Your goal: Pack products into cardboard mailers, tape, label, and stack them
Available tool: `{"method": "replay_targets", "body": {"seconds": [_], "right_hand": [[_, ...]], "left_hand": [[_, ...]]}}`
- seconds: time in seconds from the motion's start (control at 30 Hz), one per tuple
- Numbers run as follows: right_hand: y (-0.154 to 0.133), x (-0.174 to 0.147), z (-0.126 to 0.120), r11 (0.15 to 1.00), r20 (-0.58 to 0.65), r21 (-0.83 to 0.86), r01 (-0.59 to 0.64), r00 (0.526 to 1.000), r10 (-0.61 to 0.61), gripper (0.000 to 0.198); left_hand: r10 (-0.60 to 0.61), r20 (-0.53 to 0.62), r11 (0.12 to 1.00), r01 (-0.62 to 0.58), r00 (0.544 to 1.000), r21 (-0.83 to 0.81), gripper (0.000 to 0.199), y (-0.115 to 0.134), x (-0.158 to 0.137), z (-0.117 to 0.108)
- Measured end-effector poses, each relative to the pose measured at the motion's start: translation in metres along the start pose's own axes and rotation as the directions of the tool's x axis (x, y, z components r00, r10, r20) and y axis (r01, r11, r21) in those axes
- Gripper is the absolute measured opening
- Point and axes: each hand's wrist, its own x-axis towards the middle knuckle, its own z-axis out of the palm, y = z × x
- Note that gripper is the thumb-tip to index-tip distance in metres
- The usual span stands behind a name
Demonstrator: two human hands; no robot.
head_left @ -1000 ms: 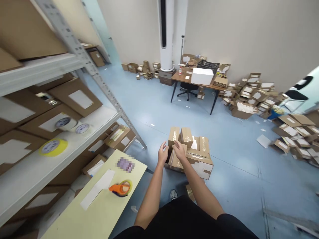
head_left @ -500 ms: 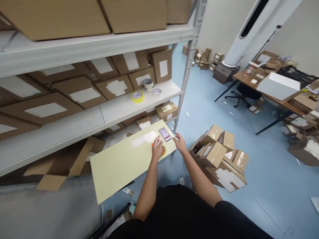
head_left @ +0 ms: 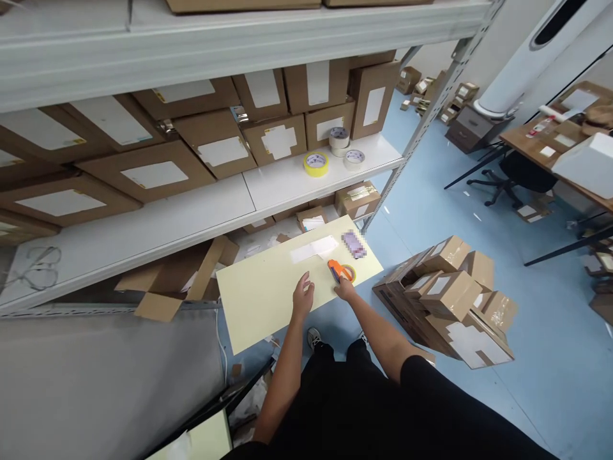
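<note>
My right hand is closed around the near end of an orange tape dispenser with a yellowish roll, at the right part of a narrow pale-yellow tabletop. Over the tabletop's front edge, to the left of the dispenser, my left hand is held with fingers apart and nothing in it. Beyond the dispenser lies a phone, its screen blurred out. White paper strips rest flat near the tabletop's back edge.
Behind the tabletop, a metal shelf carries labelled cartons, a yellow tape roll and pale tape rolls. An open carton sits below at left. A large box of smaller cartons stands on the floor at right.
My right hand has moved from beside the phone to the orange tape dispenser and closed on it. My left hand has come away from the dispenser. The camera view has shifted.
</note>
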Motion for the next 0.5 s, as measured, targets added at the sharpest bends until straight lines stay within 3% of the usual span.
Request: {"method": "replay_targets", "body": {"seconds": [0.1,0.23,0.4,0.5], "right_hand": [[-0.005,0.0,0.024,0.996,-0.084,-0.034,-0.083,0.993,0.08,0.068],[-0.016,0.008,0.027,0.987,-0.061,0.029,-0.159,0.985,0.161,0.04],[-0.037,0.007,0.012,0.994,-0.114,0.086,-0.072,0.99,0.082,0.03],[-0.057,-0.01,-0.001,0.968,-0.121,0.242,0.064,0.992,-0.036,0.024]], "left_hand": [[-0.005,-0.007,1.0,0.005,1.0,0.005,0.048,-0.015,-0.004,-0.023],[-0.008,-0.007,1.0,0.008,1.0,0.009,0.043,-0.024,-0.005,-0.047],[0.013,-0.009,1.0,-0.013,1.0,-0.007,0.041,-0.018,-0.001,-0.07],[0.043,-0.017,0.999,-0.043,0.999,-0.033,0.042,-0.005,0.004,-0.085]]}}
